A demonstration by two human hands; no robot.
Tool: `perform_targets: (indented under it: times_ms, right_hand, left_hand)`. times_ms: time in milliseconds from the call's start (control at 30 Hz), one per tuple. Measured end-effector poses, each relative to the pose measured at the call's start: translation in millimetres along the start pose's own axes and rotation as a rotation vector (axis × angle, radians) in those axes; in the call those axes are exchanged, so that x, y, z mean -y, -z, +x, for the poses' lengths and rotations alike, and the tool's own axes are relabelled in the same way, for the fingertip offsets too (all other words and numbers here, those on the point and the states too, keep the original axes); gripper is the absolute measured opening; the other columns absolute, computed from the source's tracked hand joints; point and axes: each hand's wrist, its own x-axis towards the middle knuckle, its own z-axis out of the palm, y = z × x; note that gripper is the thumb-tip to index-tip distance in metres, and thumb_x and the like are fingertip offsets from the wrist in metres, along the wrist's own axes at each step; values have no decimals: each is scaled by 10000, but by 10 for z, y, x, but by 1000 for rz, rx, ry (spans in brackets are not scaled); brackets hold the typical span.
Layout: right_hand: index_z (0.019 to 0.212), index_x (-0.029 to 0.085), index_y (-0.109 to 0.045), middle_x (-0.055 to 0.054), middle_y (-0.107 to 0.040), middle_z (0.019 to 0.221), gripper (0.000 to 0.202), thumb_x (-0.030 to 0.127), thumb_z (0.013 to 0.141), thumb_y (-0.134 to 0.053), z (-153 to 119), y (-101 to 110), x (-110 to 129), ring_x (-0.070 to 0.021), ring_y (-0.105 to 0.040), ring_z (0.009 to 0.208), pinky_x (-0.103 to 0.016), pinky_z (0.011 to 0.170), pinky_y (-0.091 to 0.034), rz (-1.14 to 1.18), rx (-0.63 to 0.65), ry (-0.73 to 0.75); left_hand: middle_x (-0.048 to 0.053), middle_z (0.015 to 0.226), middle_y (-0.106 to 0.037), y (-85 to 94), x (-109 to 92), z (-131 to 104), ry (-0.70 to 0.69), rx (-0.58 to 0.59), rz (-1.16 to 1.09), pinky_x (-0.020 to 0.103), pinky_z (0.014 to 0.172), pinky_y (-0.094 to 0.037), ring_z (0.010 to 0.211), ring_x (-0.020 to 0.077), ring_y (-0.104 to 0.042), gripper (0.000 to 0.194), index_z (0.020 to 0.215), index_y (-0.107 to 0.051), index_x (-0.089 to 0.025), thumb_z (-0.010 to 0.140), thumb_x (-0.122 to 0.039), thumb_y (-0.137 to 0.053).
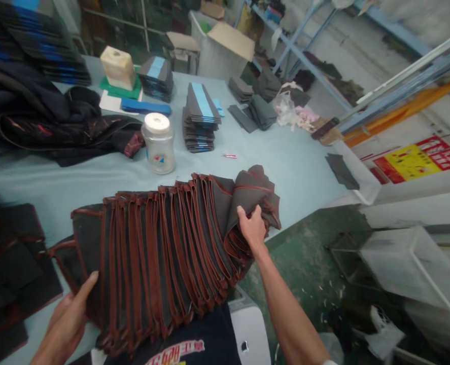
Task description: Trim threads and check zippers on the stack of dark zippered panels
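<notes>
A long row of dark grey fabric pieces with reddish-brown edging (160, 253) stands fanned out between my hands at the table's near edge. My left hand (70, 314) grips its left end, the thumb lying over a grey panel and the other fingers hidden behind. At the right end, my right hand (253, 225) is closed on the folded grey pieces, its thumb and a finger on top. The row leans over the table edge in front of my dark shirt.
Similar edged pieces (11, 268) lie at the left. Beyond the row are a clear jar with a white lid (159, 144), banded grey stacks (202, 114), a small red tool (229, 156) and dark garments (76, 126). The pale table (301, 162) ends at the right.
</notes>
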Motion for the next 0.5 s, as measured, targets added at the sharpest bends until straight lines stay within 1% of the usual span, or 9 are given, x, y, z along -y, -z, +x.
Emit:
perform_targets:
  times_ms: [67,133,200,267,333,400,433,467,500]
  right_hand:
    - [1420,156,-607,-188,-786,1142,584,538,979,-594,-187,-179,268,-361,-735,1113,-526,1031,-516,-4,83,76]
    - [1265,201,-703,-166,-764,1268,393,441,958,-658,-427,-307,448,-339,-692,1230,-507,1117,-475,24,186,201]
    - [1170,261,-741,-93,-705,1434,298,388,901,-747,-649,-339,481,-286,-608,1373,-440,1215,-409,96,278,323]
    - [1081,292,-760,-32,-718,1420,253,386,850,-802,-773,-264,350,-242,-603,1374,-381,1231,-404,208,322,360]
    - [996,251,-747,-66,-780,1239,207,437,909,-720,-745,-115,99,-233,-691,1201,-378,1112,-520,344,271,254]
    - [944,208,-699,-88,-781,975,368,540,1001,-551,-562,52,-191,-202,-724,861,-331,793,-619,492,194,56]
    - [908,198,-675,-68,-749,839,434,574,1024,-491,-427,126,-323,-169,-674,679,-283,618,-587,569,189,-41]
    - [885,188,-661,-47,-711,750,464,581,1037,-468,-277,187,-436,-140,-610,563,-243,505,-528,645,205,-126]
    - [874,174,-657,-33,-686,709,470,570,1046,-473,-120,231,-527,-116,-568,506,-213,448,-482,719,235,-202]
  left_hand:
    - [19,922,-860,21,-19,-6,22,21,6,380,987,-666,1069,253,-812,139,1000,-808,-199,948,-269,-700]
    - [16,962,-864,33,-41,-22,28,33,19,357,990,-660,1102,243,-805,137,978,-811,-216,961,-277,-689]
    - [9,1042,-863,33,-60,-42,27,40,24,358,1036,-637,1148,236,-791,139,953,-815,-237,961,-281,-683]
    - [-6,1108,-855,25,-71,-60,26,53,12,401,1113,-589,1191,244,-774,136,931,-817,-260,949,-293,-686]
    - [-24,1117,-851,24,-65,-54,27,56,12,444,1191,-517,1231,258,-756,124,891,-812,-281,924,-319,-699]
    - [-55,1092,-851,37,-38,-7,11,36,29,444,1233,-459,1284,262,-725,95,848,-797,-308,883,-368,-732]
    - [-75,1089,-848,49,-17,31,-12,36,48,434,1239,-445,1324,258,-697,80,843,-787,-324,853,-397,-756]
    - [-99,1086,-843,62,5,75,-62,22,95,425,1229,-453,1351,252,-674,99,851,-778,-342,827,-438,-769]
    - [-120,1089,-837,75,27,117,-126,12,160,425,1212,-471,1373,248,-654,142,874,-772,-361,806,-486,-772]
